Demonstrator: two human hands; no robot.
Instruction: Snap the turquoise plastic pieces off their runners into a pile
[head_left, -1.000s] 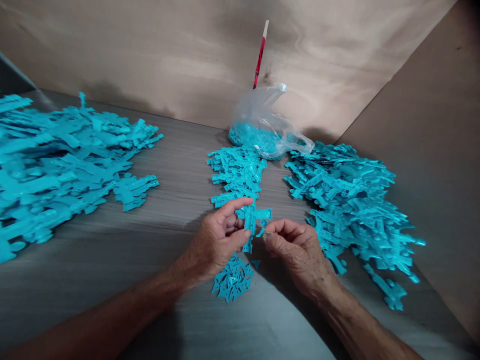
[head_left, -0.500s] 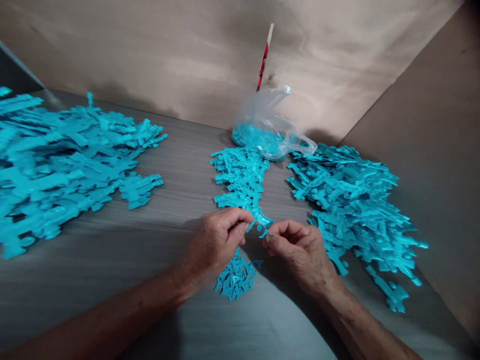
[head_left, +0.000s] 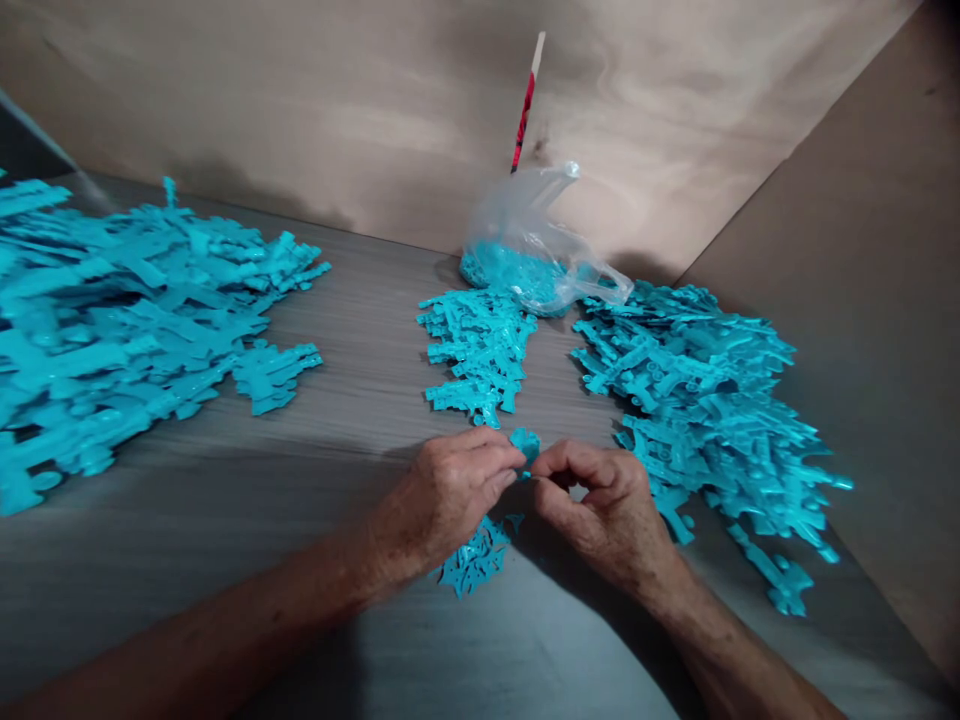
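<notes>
My left hand and my right hand meet at the middle of the grey table, fingers pinched together on one turquoise plastic part, mostly hidden by the fingertips. Just below the hands lies a small heap of broken-off turquoise bits. A narrow pile of the same parts runs away from my hands toward a clear plastic bag holding small turquoise pieces.
A large pile of turquoise parts covers the left of the grey table; another spreads on the right. Plywood walls close the back and right. A red and white stick leans behind the bag.
Both hands have drawn closer together and lower. The part, plainly visible between the fingers a second ago, is now folded in and almost covered by the fingertips.
</notes>
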